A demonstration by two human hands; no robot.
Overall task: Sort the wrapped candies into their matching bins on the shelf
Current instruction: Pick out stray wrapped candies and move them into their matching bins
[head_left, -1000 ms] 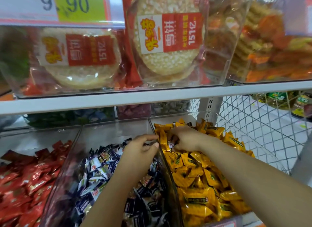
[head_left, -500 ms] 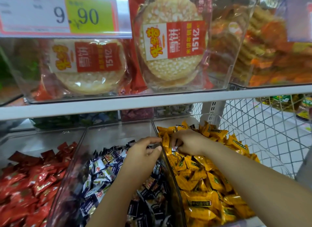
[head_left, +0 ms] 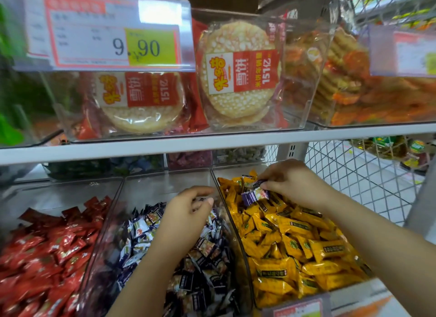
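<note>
**Purple candy comes out of the yellow pile**

The right hand (head_left: 295, 184) has come up from a moment ago. It now pinches a purple candy (head_left: 256, 195) just above the yellow candies (head_left: 295, 246). The left hand (head_left: 186, 212) is near it, over the middle bin (head_left: 165, 186). Its fingers are curled, and I cannot tell if it holds anything. The pinch looks small, so the candy could slip and fall back into the yellow pile.

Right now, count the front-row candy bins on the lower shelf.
3: red candy bin at left, purple candy bin in the middle, yellow candy bin at right. Further bins behind are partly hidden.
</note>
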